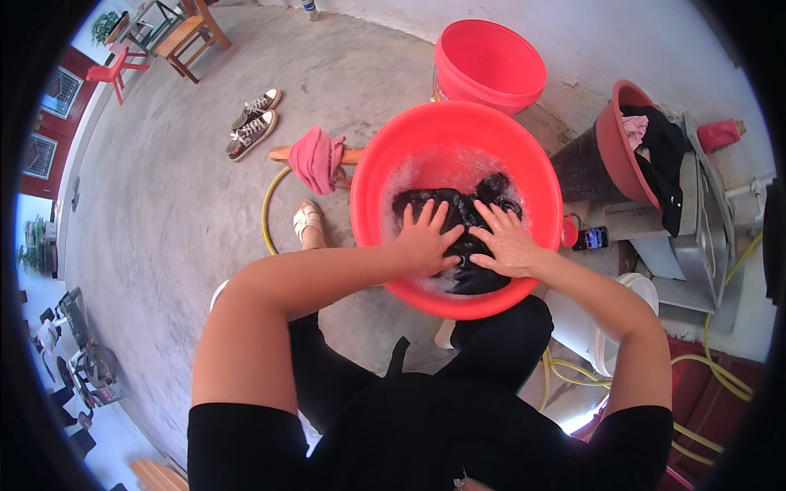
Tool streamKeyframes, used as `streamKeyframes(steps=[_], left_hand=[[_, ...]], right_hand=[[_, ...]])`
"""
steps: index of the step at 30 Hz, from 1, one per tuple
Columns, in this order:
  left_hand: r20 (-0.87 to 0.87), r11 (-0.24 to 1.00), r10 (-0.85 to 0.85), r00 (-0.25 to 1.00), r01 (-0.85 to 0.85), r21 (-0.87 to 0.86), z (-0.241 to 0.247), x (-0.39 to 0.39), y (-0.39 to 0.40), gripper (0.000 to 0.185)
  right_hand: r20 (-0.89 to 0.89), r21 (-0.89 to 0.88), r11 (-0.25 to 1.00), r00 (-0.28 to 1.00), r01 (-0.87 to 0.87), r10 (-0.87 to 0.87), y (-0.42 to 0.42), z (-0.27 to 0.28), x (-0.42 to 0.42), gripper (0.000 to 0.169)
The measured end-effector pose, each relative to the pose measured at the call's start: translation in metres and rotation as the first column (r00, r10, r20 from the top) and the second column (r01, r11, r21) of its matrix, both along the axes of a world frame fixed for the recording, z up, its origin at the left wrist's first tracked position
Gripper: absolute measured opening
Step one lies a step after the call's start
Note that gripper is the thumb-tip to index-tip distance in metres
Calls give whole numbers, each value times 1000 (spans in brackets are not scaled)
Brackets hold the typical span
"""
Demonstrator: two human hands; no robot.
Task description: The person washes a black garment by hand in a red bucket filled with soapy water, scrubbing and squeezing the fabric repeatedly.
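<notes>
A wide red plastic basin [393, 138] stands before me, holding sudsy water and a wet black garment [485, 283]. My left hand [427, 239] lies palm down on the garment's left part, fingers apart. On its right part rests my right hand [503, 239], also palm down with fingers spread. The two hands are side by side, thumbs close to each other. Neither hand grips the cloth as far as I can see. White foam [399, 184] lines the water's edge. The garment's underside is hidden in the water.
Behind the basin is a red bucket [485, 61]. A pink cloth [316, 161] hangs over a wooden bench [281, 153]. To the right, a tilted reddish basin [626, 153] holds clothes near a phone [592, 238]. Sneakers [253, 132] and a yellow hose [268, 212] lie on the floor.
</notes>
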State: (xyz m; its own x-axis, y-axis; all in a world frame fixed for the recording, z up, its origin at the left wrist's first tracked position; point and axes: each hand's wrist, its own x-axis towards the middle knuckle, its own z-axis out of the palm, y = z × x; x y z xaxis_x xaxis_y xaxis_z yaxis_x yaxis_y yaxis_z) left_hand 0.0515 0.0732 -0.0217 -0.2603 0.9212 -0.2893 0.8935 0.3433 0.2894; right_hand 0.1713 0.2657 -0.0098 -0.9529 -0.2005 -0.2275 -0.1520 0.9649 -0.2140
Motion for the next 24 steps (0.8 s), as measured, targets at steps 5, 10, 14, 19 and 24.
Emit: streamKeyframes(steps=[5,10,14,19,24], left_hand=[[-175,999,17,984,-22,-26,-19,-23,36,63],[-32,986,154,988,-152,73,-34,-71,62,52],[77,937,349,934,-349,-10,-61,-97,91,43],[364,788,599,713,-604,-115,-33,-121,97,40],[662,815,399,635,-576,61,-10,-113,73,60]], right_hand=[[-168,115,993,986,26,-6,5,-40,-46,61],[-149,-55,954,942,296,-301,26,-69,-91,48],[-318,-520,658,591,545,-741,39,-103,-123,48],[229,-445,454,588,772,-776,35,-54,-135,46],[189,-744,430,778,512,-599,60,-40,-96,57]])
